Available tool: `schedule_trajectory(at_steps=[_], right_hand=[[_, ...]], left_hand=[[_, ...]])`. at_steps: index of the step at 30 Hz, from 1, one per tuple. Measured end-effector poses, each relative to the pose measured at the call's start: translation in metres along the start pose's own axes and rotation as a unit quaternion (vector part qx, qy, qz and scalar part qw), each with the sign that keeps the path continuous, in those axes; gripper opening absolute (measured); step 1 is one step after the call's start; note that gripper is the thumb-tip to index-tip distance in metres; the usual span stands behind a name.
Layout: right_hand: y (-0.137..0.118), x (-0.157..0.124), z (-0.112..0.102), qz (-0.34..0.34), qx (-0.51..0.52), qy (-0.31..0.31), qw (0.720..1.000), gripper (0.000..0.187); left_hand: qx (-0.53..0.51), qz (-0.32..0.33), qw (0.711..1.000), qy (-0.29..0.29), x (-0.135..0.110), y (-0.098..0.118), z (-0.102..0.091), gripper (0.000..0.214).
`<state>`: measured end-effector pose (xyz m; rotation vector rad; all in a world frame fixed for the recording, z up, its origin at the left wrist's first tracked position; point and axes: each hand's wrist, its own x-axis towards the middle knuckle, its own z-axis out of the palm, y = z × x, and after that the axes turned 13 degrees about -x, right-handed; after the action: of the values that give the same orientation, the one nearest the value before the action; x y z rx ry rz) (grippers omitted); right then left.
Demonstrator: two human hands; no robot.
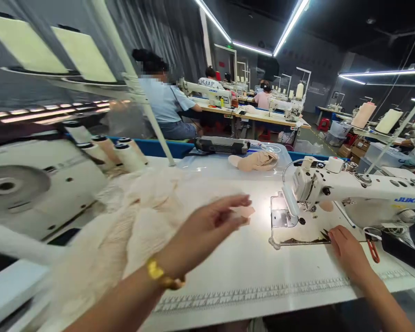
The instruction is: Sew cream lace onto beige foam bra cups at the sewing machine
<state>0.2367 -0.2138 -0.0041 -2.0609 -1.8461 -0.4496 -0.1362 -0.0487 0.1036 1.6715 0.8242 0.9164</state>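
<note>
My left hand (207,226) hovers above the white table, fingers stretched forward and pinching a small beige fabric piece (244,211). A gold bracelet sits on its wrist. A heap of cream fabric (124,226) lies below and left of it. My right hand (344,246) rests on the table at the needle plate (297,230) of the white Juki sewing machine (359,189); its fingertips touch small dark snips (325,234), and how they are curled is not clear.
Thread cones (124,154) stand at the left beside another machine (27,184). Beige padded pieces (256,161) lie at the table's far edge. Red-handled scissors (372,249) lie right of my hand. Other people sew at benches behind.
</note>
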Motion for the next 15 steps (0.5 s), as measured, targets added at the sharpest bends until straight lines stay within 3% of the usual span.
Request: schedule_trajectory(at_steps=[2,5,8,11,15], right_hand=[[-0.03,0.003,-0.004,0.019,0.081,-0.037,0.996,0.031],[-0.08,0.008,-0.014,-0.05,0.151,-0.081,0.984,0.019],[-0.118,0.017,-0.017,-0.131,0.07,0.008,0.989,0.022],[-0.138,0.028,-0.009,-0.159,-0.045,0.097,0.981,0.034],[-0.147,0.036,-0.003,-0.176,-0.102,0.113,0.972,0.038]], left_hand=[[-0.036,-0.063,0.992,-0.108,0.001,-0.011,0.033,0.049],[-0.095,-0.126,0.973,-0.169,-0.001,-0.034,0.058,0.065],[-0.14,-0.135,0.962,-0.191,-0.004,-0.048,0.063,0.071],[-0.148,-0.137,0.957,-0.207,-0.007,-0.049,0.067,0.071],[-0.134,-0.136,0.957,-0.217,-0.01,-0.048,0.071,0.076]])
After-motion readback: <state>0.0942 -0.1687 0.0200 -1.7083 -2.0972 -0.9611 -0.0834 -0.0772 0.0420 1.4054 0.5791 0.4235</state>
